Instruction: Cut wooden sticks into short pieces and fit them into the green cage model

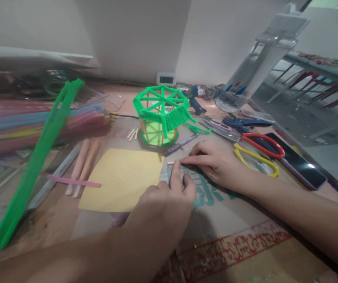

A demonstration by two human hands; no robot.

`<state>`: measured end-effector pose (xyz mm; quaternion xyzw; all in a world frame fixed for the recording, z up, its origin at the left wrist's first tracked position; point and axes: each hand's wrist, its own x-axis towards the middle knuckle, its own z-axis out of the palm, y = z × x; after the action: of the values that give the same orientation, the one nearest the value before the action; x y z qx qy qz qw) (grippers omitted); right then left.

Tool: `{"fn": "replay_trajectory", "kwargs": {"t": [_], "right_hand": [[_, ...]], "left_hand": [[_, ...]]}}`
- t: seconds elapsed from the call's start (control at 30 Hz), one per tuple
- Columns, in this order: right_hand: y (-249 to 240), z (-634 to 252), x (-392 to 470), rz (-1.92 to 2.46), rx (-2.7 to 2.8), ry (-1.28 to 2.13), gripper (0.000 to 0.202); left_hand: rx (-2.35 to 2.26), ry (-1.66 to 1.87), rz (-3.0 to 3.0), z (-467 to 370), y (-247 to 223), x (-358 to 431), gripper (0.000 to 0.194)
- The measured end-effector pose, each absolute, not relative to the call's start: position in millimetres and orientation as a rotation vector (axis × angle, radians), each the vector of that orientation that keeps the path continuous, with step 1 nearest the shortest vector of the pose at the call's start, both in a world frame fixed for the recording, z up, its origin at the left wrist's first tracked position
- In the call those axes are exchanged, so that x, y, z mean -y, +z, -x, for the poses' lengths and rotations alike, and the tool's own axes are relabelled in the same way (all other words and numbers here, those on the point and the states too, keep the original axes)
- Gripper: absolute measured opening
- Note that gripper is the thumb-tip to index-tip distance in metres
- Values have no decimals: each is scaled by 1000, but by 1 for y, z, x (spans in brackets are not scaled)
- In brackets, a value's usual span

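A tiny pale stick (171,162) lies on the printed cardboard between my fingertips. My left hand (169,200) rests palm down, its index finger stretched to the stick and the other fingers curled. My right hand (216,163) comes in from the right, index finger pointing at the stick's right end, the rest bent; whether it pinches the stick is too small to tell. Just behind stands an octagonal green frame (161,104) on thin wooden posts, over a green base. A patterned pen (180,144) lies in front of it, and a yellow paper sheet (124,179) is beside my left hand.
Green pipe cleaners (39,161) and coloured bundles lie at the left. Short sticks (132,134) sit near the frame. At the right are red-handled scissors (263,144), a yellow-handled tool (255,161), a phone (298,161), a glue gun (196,102) and a tall clear bottle (251,70).
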<state>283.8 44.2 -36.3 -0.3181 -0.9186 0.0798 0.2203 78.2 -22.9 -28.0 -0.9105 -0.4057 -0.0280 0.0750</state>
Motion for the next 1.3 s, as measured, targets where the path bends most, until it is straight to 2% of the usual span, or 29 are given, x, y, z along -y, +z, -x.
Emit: {"fn": "replay_trajectory", "kwargs": {"t": [0.3,1.3], "right_hand": [[-33,-283,-40,917,2545,262,31],[-33,-282,-42,871,2545,220,33]], "left_hand": [[1253,-85,2694,-78,-24,27,36],[1257,-87,2678,-78,-25,26,34]]}}
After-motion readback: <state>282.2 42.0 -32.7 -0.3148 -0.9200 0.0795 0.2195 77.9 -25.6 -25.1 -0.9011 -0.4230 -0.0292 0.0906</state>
